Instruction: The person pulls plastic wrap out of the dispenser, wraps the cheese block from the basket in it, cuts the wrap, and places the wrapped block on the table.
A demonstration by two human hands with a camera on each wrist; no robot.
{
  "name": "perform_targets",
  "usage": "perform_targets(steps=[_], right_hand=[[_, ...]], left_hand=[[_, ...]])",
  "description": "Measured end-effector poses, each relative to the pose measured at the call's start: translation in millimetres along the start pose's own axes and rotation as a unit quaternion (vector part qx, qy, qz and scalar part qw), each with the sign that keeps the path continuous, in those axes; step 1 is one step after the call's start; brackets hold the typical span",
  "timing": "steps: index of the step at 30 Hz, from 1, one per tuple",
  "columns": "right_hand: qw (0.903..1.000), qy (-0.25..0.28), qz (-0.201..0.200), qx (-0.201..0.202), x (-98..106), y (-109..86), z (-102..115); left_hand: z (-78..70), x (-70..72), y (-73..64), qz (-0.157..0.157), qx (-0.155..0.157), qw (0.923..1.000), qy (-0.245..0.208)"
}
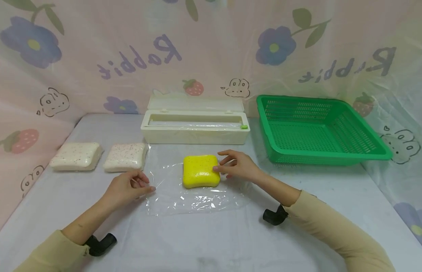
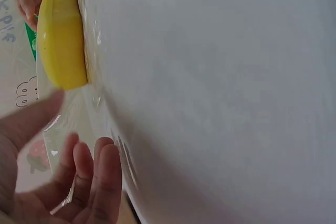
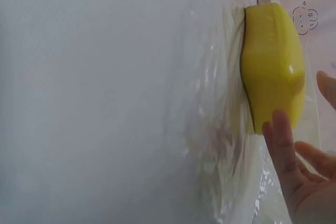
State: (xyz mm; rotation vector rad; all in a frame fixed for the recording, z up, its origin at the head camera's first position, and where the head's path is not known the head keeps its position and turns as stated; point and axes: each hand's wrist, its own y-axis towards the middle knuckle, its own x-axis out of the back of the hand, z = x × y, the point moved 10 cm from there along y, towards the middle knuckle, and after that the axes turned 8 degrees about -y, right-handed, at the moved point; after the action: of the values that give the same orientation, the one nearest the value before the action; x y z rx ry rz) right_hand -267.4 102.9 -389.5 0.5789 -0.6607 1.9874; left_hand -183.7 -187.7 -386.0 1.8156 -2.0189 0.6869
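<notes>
A yellow rounded block (image 1: 201,171) with a glossy top lies on a sheet of clear plastic film (image 1: 197,200) in the middle of the table. My left hand (image 1: 127,187) hovers at the film's left edge, thumb and fingers apart in the left wrist view. At the block's right side is my right hand (image 1: 239,165), its fingers spread and loosely bent, with nothing held between them. In the right wrist view the fingertips come close to the block's end; whether they touch it I cannot tell.
Behind the film stands a white cling film dispenser (image 1: 195,136), lid raised, with a green slider (image 1: 244,127). Two speckled white blocks (image 1: 76,156) (image 1: 125,156) lie at the left. A green plastic basket (image 1: 330,156) stands back right, beside the patterned curtain (image 1: 211,45).
</notes>
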Motion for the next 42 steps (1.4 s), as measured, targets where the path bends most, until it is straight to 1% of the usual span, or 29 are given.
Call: perform_targets(steps=[2, 4, 6, 8, 9, 11, 13, 17, 20, 22, 26, 28, 30, 33, 36, 40, 42], right_hand=[[0.9999, 0.005, 0.001, 0.013, 2.9, -1.7, -2.9], [0.9995, 0.006, 0.004, 0.03, 5.8, -4.2, -5.6], [0.9985, 0.002, 0.011, 0.053, 8.3, -7.7, -7.4], [0.9969, -0.01, 0.025, 0.074, 9.6, -12.6, -8.9], [0.9958, -0.017, 0.035, 0.083, 9.5, -15.1, -9.9], [0.9925, -0.04, 0.054, 0.102, 8.6, -20.6, -11.2], [0.9889, -0.057, 0.072, 0.117, 6.9, -26.8, -13.1], [0.982, -0.077, 0.093, 0.145, 5.1, -39.9, -16.1], [0.9748, -0.1, 0.108, 0.167, 4.2, -49.8, -16.7], [0.9679, -0.117, 0.119, 0.188, 3.1, -56.1, -16.0], [0.9499, -0.138, 0.134, 0.246, -0.4, -66.8, -11.8], [0.941, -0.143, 0.139, 0.273, -2.7, -71.2, -10.5], [0.9352, -0.146, 0.142, 0.29, -4.6, -74.1, -10.7], [0.9305, -0.151, 0.14, 0.303, -6.7, -76.2, -11.7], [0.9278, -0.148, 0.127, 0.318, -6.2, -77.0, -10.4], [0.924, -0.14, 0.104, 0.34, -2.1, -78.7, -5.6], [0.9241, -0.141, 0.092, 0.343, 1.4, -79.6, -3.9]], left_hand=[[-7.7, -0.3, -0.1, 0.007, -0.038, 0.9984, 0.041], [-16.7, -4.2, -1.7, 0.027, -0.089, 0.9932, 0.07], [-24.8, -10.8, -5.5, 0.058, -0.143, 0.9838, 0.092], [-30.1, -18.0, -10.4, 0.089, -0.182, 0.9728, 0.113], [-30.9, -21.1, -12.6, 0.105, -0.193, 0.9681, 0.12], [-30.8, -26.2, -15.8, 0.13, -0.204, 0.9609, 0.134], [-29.9, -29.4, -17.8, 0.143, -0.203, 0.9578, 0.144], [-30.2, -31.5, -20.2, 0.151, -0.201, 0.9565, 0.148], [-30.3, -33.1, -22.4, 0.156, -0.202, 0.9555, 0.149], [-29.4, -34.5, -23.8, 0.162, -0.203, 0.9543, 0.148], [-28.1, -35.9, -26.1, 0.173, -0.212, 0.9514, 0.141], [-29.4, -35.9, -27.5, 0.176, -0.224, 0.9489, 0.135], [-30.8, -35.6, -28.8, 0.176, -0.237, 0.9468, 0.128], [-33.1, -34.8, -30.5, 0.175, -0.256, 0.9432, 0.119], [-35.1, -33.4, -31.8, 0.17, -0.275, 0.9391, 0.116], [-38.5, -30.6, -33.2, 0.155, -0.303, 0.9338, 0.109], [-40.5, -27.8, -33.7, 0.145, -0.314, 0.9332, 0.097]])
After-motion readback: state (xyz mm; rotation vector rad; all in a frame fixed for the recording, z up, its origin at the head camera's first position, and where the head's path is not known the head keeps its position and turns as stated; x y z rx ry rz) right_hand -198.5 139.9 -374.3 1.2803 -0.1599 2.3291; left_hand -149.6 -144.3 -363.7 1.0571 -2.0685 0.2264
